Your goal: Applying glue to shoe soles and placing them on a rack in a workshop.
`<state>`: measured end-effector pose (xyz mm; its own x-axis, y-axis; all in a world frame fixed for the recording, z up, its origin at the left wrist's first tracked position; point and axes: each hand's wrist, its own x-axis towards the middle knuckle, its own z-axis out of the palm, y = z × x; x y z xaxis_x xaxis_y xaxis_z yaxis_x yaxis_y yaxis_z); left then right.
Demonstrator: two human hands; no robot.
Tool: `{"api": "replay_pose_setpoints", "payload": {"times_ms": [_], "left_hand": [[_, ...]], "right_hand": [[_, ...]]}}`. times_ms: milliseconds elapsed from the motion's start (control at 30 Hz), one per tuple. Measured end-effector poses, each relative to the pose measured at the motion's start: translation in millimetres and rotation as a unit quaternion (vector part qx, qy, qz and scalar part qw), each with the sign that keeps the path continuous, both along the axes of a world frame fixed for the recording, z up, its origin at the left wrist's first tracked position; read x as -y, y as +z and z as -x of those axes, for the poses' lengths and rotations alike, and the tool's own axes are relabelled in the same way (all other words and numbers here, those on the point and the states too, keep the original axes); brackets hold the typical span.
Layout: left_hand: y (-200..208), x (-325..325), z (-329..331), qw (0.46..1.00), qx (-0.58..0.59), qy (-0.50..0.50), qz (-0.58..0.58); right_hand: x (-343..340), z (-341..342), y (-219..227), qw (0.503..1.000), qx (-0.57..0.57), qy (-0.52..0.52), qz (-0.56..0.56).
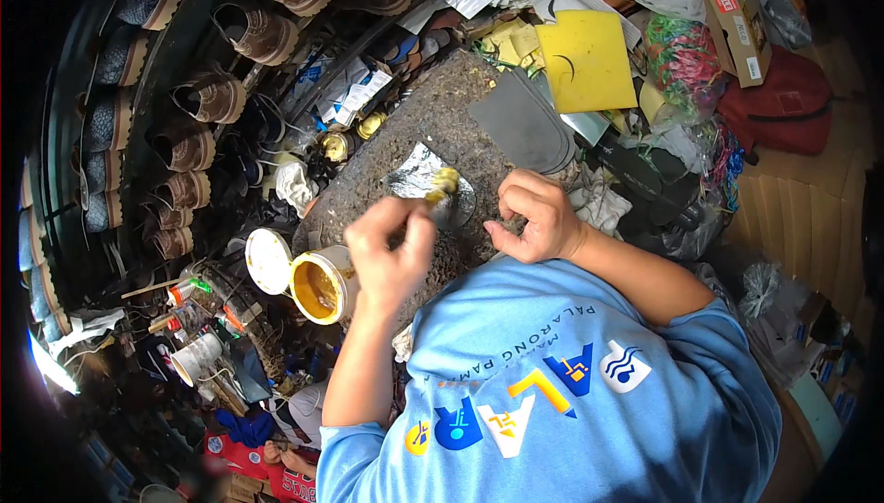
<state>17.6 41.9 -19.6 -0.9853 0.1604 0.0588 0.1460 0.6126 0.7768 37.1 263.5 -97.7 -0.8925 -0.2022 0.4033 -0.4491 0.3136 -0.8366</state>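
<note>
My left hand (387, 247) is closed around a small brush (442, 185) whose tip is loaded with yellow glue. The tip rests on a shiny grey cut piece (414, 172) lying on a rough, dark stone slab (433, 112). My right hand (537, 218) is curled into a loose fist, pressing a small dark scrap (512, 224) against the slab just right of the grey piece. An open tin of yellow glue (320, 288) stands at the slab's left edge, its white lid (268, 261) beside it.
Grey sole-shaped cutouts (520, 121) and a yellow sheet (587, 59) lie at the slab's far side. Brown shoes (262, 34) fill curved racks on the left. A cardboard box (737, 6), a red bag (783, 107) and plastic bags crowd the right.
</note>
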Motion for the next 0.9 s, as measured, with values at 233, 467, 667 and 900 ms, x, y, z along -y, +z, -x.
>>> {"api": "replay_pose_setpoints", "payload": {"times_ms": [233,467,667,900], "left_hand": [[21,31,-9,0.996,0.023,-0.089,0.015],[9,2,-16,0.998,0.023,-0.058,0.009],[30,35,-11,0.996,0.039,-0.068,0.051],[24,44,4,0.990,0.006,-0.104,0.098]], "right_hand": [[-1,-1,-3,1.000,-0.007,-0.008,0.000],[1,0,0,1.000,-0.005,-0.005,-0.012],[0,0,-1,1.000,-0.001,-0.013,-0.016],[1,-1,1,1.000,-0.010,-0.012,-0.018]]}}
